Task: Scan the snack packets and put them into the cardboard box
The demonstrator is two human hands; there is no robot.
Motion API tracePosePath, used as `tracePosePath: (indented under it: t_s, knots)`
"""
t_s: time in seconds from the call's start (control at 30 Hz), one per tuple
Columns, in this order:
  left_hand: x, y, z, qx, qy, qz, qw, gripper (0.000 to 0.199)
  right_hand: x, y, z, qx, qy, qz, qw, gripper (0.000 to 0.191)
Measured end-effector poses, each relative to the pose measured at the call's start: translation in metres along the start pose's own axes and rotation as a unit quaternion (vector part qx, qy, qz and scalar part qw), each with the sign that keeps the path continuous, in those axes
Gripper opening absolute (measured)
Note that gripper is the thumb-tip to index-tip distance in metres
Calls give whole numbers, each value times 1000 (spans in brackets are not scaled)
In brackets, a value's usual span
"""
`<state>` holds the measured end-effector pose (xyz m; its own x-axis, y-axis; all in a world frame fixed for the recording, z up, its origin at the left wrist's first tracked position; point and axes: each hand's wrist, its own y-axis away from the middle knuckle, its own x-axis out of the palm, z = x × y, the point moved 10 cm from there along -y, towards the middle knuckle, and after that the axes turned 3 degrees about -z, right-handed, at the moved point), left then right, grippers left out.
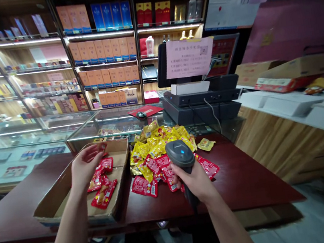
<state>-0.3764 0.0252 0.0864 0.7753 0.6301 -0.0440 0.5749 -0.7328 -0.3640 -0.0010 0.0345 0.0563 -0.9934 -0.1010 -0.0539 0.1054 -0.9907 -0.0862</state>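
My left hand (pixel 84 167) is raised over a shallow cardboard box (pixel 120 154), its fingers curled around a small red packet (pixel 102 147). Several red packets (pixel 105 193) lie in the box below it. My right hand (pixel 195 179) grips the handle of a dark handheld scanner (pixel 180 154), which has a blue light on top. Behind and beside the scanner is a pile of yellow packets (pixel 155 142), with red packets (pixel 145 186) along its front edge. The scanner hides part of the pile.
A dark red table (pixel 243 178) bears the box and pile. Beyond it are a glass counter (pixel 112 114), a monitor with a pink notice (pixel 189 57), and a black cash drawer (pixel 203 109). One yellow packet (pixel 206 144) lies apart at the pile's right.
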Motion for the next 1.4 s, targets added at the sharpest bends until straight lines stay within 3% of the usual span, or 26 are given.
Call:
tracePosePath:
  t_s: [0.07, 0.13, 0.2, 0.27, 0.33, 0.4, 0.47, 0.53, 0.6, 0.67, 0.73, 0.83, 0.93, 1.03, 1.1, 1.23, 1.4]
  knots:
    - [-5, 0, -4, 12, -30, -1, 999, 57, 1, -3, -2, -1, 2, 3, 1000, 34]
    - [8, 7, -8, 21, -42, 24, 999, 53, 3, -5, -3, -6, 2, 9, 1000, 35]
    - [39, 23, -8, 26, -56, 91, 994, 49, 5, -6, -3, -9, 3, 13, 1000, 36]
    - [81, 49, -5, 42, -103, 197, 974, 44, 5, -6, -3, -10, 5, 14, 1000, 35]
    - [124, 82, 0, 95, -209, 317, 920, 41, 4, -6, -1, -12, 6, 14, 1000, 33]
    - [157, 115, 12, 156, -321, 411, 839, 41, 2, -7, 1, -16, 6, 16, 1000, 32]
    - [177, 138, 28, 195, -418, 470, 753, 41, 0, -7, 5, -19, 6, 16, 1000, 30]
    - [188, 149, 42, 213, -480, 501, 688, 39, -3, -7, 8, -20, 2, 12, 1000, 30]
    - [195, 151, 48, 229, -505, 513, 655, 35, -5, -6, 10, -18, -2, 8, 1000, 30]
    - [198, 147, 49, 239, -510, 514, 647, 29, -5, -5, 11, -18, 1, 8, 1000, 30]
    - [197, 141, 48, 233, -502, 511, 658, 26, -5, -4, 10, -22, 6, 9, 1000, 29]
    - [189, 125, 47, 174, -468, 496, 710, 20, -3, -4, 7, -24, 7, 11, 1000, 29]
    - [178, 102, 40, 116, -383, 451, 798, 15, 0, -3, 4, -21, 15, 16, 1000, 29]
    - [170, 76, 28, 55, -221, 383, 895, 27, 3, -4, 5, -26, 19, 20, 999, 28]
    - [169, 63, 24, -1, -108, 341, 934, 36, 6, -6, 5, -23, 17, 22, 999, 27]
    - [178, 54, 12, -60, 49, 285, 955, 39, 10, -12, 5, -24, 28, 13, 999, 25]
    - [189, 58, 6, -80, 140, 233, 959, 43, 21, -12, 0, -25, 20, 12, 999, 21]
